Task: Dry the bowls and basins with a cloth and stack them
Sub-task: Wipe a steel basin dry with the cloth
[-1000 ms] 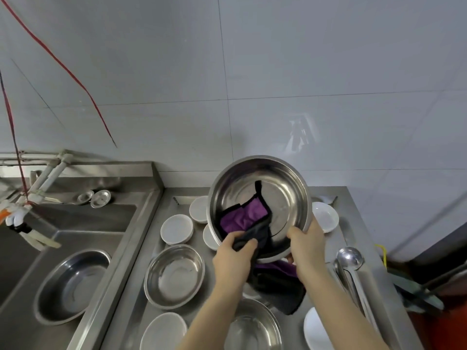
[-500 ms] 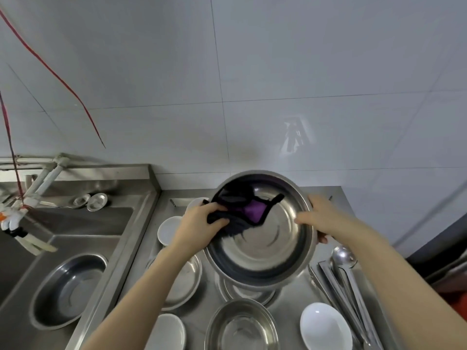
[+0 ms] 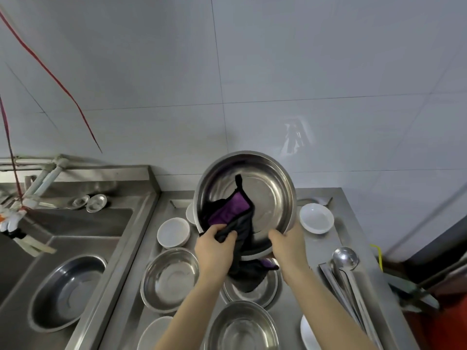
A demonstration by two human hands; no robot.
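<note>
Mid-wipe: left hand grips cloth inside tilted steel basin, right hand clamps its rim. Next, probably stack.

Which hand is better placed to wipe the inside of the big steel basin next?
Left. The left hand grips the purple-and-black cloth lying inside the steel basin, while the right hand holds its lower rim.

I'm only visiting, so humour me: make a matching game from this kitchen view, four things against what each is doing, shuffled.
Things:
1 cloth
2 ladle
3 left hand
4 right hand

What each is doing:
A holds the near rim of the tilted basin
B lies on the counter, far right
C drapes over that basin's rim
D grips the cloth

Pairs: 1-C, 2-B, 3-D, 4-A
</note>
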